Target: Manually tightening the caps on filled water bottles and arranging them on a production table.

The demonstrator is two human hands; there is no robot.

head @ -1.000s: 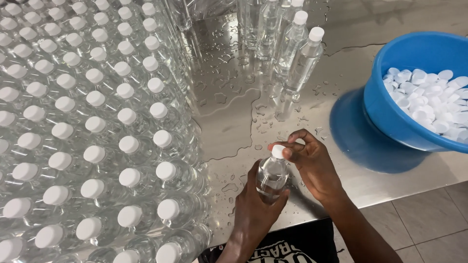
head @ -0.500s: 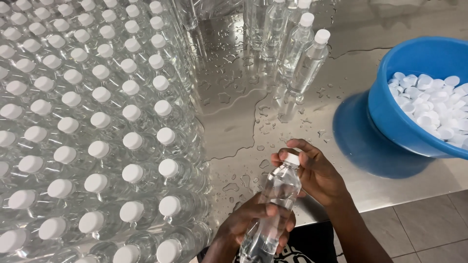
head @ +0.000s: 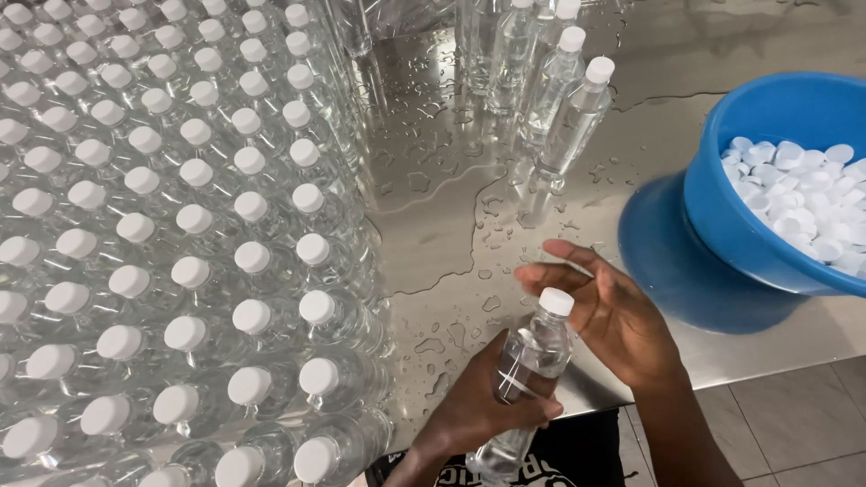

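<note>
Wet steel table [head: 433, 225] carries massed capped bottles [head: 171, 225] and a blue basin [head: 767, 180].

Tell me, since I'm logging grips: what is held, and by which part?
The left hand grips a clear capped bottle around its middle. The right hand is open beside the cap, holding nothing.

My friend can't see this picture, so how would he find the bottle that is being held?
Start at the big block of capped bottles filling the left of the wet metal table, then drop to the table's near edge. There the left hand grips one clear bottle, the right hand open beside its white cap. It alone is tilted and off the table.
</note>
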